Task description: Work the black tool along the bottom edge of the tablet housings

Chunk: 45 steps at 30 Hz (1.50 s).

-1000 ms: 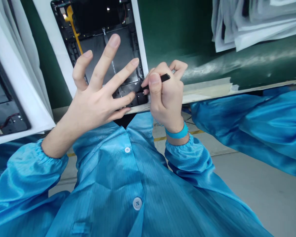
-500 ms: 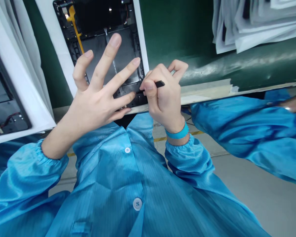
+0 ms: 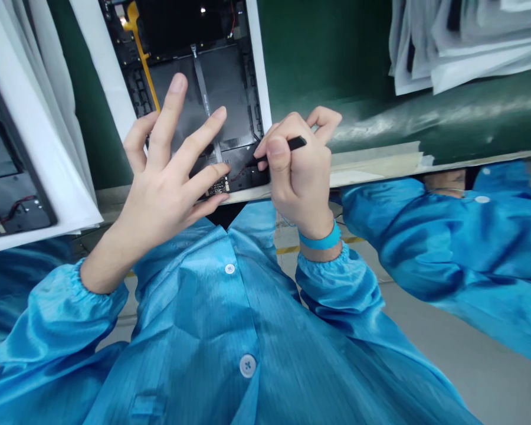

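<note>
Black slim tool (image 3: 297, 143), mid-frame, pinched by right hand (image 3: 304, 168), could slip and nick circuit board (image 3: 219, 186); left hand (image 3: 156, 188), grip unclear.

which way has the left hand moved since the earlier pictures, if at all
Yes. Against the open device, the left hand has shifted toward the view's left, uncovering more grey ribbon cable.
</note>
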Each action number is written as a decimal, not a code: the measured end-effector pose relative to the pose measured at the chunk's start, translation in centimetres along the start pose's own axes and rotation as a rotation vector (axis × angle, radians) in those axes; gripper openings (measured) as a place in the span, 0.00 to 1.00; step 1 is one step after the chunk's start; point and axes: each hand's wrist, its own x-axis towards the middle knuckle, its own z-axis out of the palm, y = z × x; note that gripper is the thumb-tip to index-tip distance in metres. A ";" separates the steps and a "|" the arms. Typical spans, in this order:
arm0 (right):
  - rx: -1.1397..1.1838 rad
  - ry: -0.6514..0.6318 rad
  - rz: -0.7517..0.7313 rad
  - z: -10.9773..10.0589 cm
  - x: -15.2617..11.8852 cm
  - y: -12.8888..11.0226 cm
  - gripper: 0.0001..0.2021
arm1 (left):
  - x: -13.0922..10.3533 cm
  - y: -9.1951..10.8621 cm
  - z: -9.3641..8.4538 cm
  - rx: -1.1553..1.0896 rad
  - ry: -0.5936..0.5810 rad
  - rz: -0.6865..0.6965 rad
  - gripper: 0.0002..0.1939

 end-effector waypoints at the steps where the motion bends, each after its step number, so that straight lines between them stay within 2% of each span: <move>1: -0.009 -0.012 0.009 0.0 0.0 0.0 0.29 | 0.0 0.0 0.0 0.002 -0.003 -0.002 0.16; 7: -0.098 -0.048 -0.037 0.2 0.0 0.5 0.28 | -0.4 0.5 -0.3 0.027 -0.033 -0.016 0.17; 14: -0.165 0.004 -0.199 0.4 0.5 1.3 0.29 | -0.8 1.6 -0.6 0.045 -0.078 -0.020 0.27; 20: -0.081 0.062 -0.072 0.4 0.2 0.6 0.27 | -1.2 2.0 -0.6 0.081 -0.092 -0.016 0.29; 26: -0.117 0.081 -0.126 0.6 0.2 0.7 0.28 | -1.3 1.3 -0.5 0.019 -0.097 0.019 0.35; 36: -0.105 0.090 -0.177 0.7 0.0 1.1 0.26 | -1.4 1.2 -0.6 0.016 -0.127 0.019 0.35; 41: -0.098 0.038 -0.119 0.5 0.1 1.1 0.26 | -1.1 1.7 -0.7 0.011 -0.117 0.011 0.36; 43: -0.060 0.052 -0.123 0.5 0.0 1.1 0.25 | -1.0 1.9 -1.2 0.027 -0.121 0.022 0.32; 45: 0.015 0.025 -0.089 0.4 -0.3 0.8 0.26 | -1.4 1.5 -2.1 0.036 -0.110 0.051 0.24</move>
